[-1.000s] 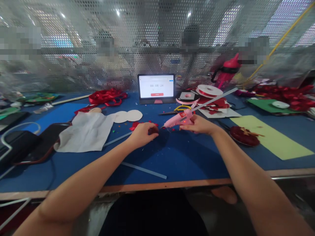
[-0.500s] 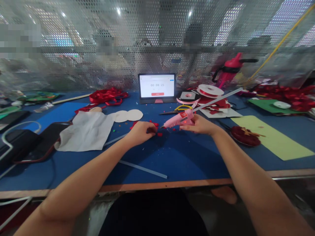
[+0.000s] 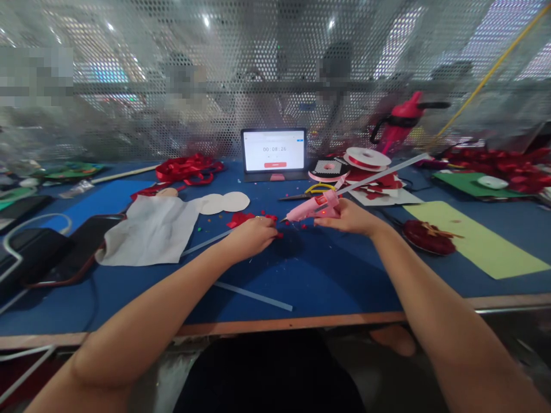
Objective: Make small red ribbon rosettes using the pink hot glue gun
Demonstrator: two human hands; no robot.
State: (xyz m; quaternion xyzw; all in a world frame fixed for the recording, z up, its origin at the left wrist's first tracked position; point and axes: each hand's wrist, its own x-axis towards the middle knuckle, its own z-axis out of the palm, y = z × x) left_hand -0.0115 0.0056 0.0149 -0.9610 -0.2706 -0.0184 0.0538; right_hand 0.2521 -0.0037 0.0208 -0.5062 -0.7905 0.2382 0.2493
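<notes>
Glue gun (image 3: 307, 210) gripped in right hand (image 3: 353, 218); left hand (image 3: 252, 236) near nozzle (image 3: 284, 220), fingers bunched, pinch undeterminable; slip could burn.

The left hand (image 3: 255, 236) has turned over, and the timer screen (image 3: 275, 148) has ticked on.
Near the tip of the pink glue gun (image 3: 312, 208), the gap between that hand's thumb and fingers showed before; now it is hidden. A little red bit (image 3: 280, 234) by the glue gun's tip shows now, but did not a second ago. The pale stick (image 3: 387, 172) pokes farther out from the glue gun's back. Beyond the glue gun, 8:24 became 8:26.
</notes>
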